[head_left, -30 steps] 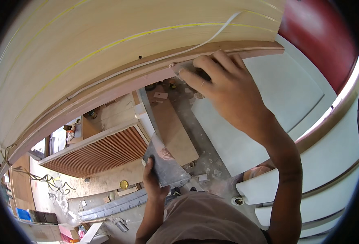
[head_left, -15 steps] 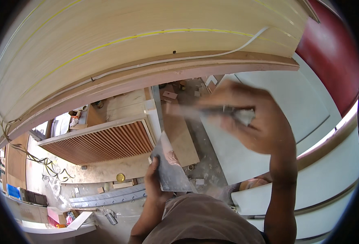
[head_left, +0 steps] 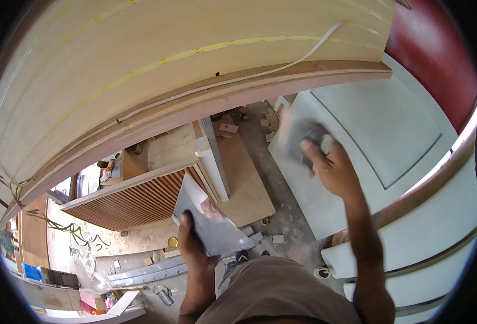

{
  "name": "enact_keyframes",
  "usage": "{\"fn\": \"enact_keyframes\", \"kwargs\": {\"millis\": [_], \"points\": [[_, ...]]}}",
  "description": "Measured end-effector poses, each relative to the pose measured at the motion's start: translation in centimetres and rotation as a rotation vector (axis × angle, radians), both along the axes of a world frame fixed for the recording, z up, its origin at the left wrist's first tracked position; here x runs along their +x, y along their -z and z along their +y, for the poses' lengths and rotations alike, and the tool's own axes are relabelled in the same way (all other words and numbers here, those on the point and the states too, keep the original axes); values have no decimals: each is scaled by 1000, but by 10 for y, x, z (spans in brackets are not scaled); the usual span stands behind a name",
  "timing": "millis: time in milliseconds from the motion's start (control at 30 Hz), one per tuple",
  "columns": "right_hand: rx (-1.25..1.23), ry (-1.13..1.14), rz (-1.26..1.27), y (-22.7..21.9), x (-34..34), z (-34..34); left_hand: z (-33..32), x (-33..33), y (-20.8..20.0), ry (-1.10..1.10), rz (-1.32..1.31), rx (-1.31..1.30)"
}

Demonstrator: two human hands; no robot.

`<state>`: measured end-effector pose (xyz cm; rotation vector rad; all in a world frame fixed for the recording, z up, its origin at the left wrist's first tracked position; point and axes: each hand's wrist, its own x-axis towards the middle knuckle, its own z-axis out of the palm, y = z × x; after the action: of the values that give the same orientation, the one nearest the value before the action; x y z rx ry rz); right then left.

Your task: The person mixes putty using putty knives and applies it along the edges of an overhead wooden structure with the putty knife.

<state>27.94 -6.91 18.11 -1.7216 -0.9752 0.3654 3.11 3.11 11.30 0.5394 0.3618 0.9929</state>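
Two bare hands are raised, well apart. Nearest, the left hand (head_left: 192, 240) grips a flat grey sheet (head_left: 208, 221), like sandpaper, fingers clamped on its lower edge; the sheet tilts upward, shiny in patches. Farther up to the right, the right hand (head_left: 333, 167) closes around a smaller grey pad (head_left: 300, 137), blurred. Beyond both lies a slatted brown wooden panel (head_left: 135, 202) and a white door (head_left: 389, 135) lying flat. Overhead, a wide pale wooden board (head_left: 157, 59) with a brown edge fills the top. Compared with half a second ago, the right hand has moved slightly lower and rightward, away from the board's edge.
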Motion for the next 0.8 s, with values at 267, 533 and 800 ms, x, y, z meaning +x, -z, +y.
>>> {"fn": "enact_keyframes", "kwargs": {"millis": [267,533,800], "points": [[463,605,-575,1,-55,78,-6,0,27,51,-68,-42],[353,402,-730,20,-127,121,3,-25,54,-112,-13,-98],[317,-156,-523,15,-120,65,25,-38,65,90,-248,-98]]}}
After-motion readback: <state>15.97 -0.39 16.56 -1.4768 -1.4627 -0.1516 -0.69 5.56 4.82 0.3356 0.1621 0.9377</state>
